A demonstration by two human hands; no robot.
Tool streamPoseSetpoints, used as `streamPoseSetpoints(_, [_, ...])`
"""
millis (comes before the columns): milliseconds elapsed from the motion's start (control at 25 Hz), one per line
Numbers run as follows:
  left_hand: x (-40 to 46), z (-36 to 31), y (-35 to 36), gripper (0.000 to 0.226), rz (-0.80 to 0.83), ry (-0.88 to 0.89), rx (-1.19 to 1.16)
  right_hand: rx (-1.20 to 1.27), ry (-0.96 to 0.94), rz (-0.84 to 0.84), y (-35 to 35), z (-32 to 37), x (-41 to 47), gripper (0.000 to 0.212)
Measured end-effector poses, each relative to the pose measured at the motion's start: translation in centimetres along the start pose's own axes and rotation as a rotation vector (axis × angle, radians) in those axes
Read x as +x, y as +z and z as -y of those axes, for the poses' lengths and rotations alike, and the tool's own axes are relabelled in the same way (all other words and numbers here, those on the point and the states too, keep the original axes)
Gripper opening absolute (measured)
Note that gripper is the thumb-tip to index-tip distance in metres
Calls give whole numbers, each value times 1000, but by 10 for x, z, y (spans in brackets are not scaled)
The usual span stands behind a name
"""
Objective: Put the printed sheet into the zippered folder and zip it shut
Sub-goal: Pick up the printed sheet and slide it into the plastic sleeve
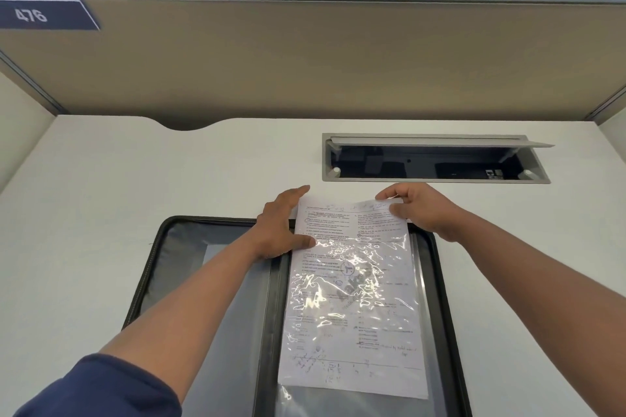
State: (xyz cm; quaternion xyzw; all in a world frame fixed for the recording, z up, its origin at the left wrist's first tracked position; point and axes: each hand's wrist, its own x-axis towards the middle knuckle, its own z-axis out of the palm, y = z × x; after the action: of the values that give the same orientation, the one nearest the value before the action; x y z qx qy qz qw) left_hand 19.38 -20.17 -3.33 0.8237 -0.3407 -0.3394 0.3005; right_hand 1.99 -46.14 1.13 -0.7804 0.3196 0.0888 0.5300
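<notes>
A black zippered folder (pixel 152 257) lies open flat on the white desk. The printed sheet (pixel 352 301) sits in the folder's right half, under a shiny clear plastic sleeve, with its top edge sticking out past the folder's far rim. My left hand (pixel 281 227) grips the sheet's upper left edge, thumb on the page. My right hand (pixel 420 210) pinches the sheet's upper right corner. The folder's near edge is cut off by the frame.
A cable tray (pixel 433 176) with its grey lid raised is set into the desk just beyond my hands. A beige partition (pixel 305 57) walls off the desk's back, with plants behind it. A curved cutout (pixel 189 123) notches the desk's far edge.
</notes>
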Motion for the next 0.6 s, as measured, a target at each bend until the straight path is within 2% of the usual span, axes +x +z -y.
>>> streamPoseSetpoints(320, [-2,-7,-3,89,14,-3,55,-142,12,12,2,-5,0,16])
streamPoseSetpoints(480, [-3,-6,-3,86,10,2,41,-175,2,8,4,6,4,27])
streamPoseSetpoints(600, [-3,-6,-2,78,-2,2,9,-166,-3,35,1,9,0,25])
